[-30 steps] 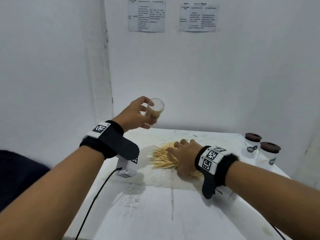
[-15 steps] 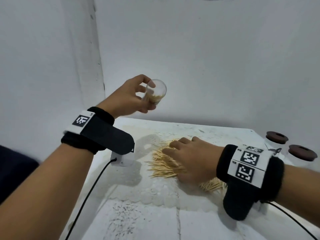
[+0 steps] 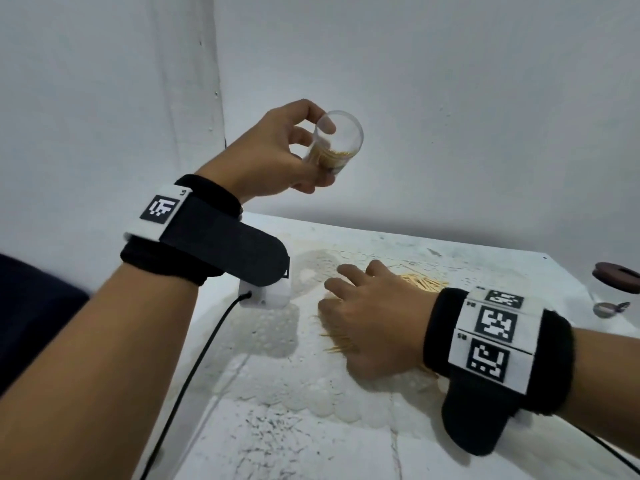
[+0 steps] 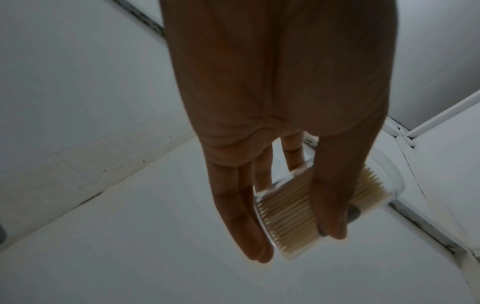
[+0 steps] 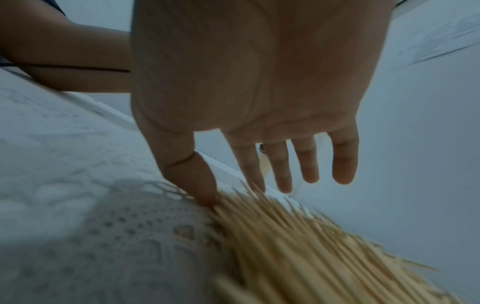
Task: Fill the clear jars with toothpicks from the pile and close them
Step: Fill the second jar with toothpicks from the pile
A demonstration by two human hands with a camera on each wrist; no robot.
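Note:
My left hand (image 3: 294,150) holds a clear jar (image 3: 337,142) up in the air above the table's back left, tilted with its open mouth toward me. The jar (image 4: 322,214) is partly filled with toothpicks, pinched between thumb and fingers. My right hand (image 3: 367,317) lies over the toothpick pile (image 3: 420,282) on the white table (image 3: 277,427). Its fingers are spread and fairly straight. In the right wrist view the thumb and index fingertip touch the edge of the pile (image 5: 298,242); nothing is gripped.
A closed jar with a brown lid (image 3: 618,277) stands at the table's right edge, half cut off. White walls close in behind and to the left. A black cable (image 3: 194,368) runs from the left wrist camera across the table's left side.
The head view has dropped and moved closer. My left hand keeps the jar raised. My right hand's fingers have stretched out over the pile's left side.

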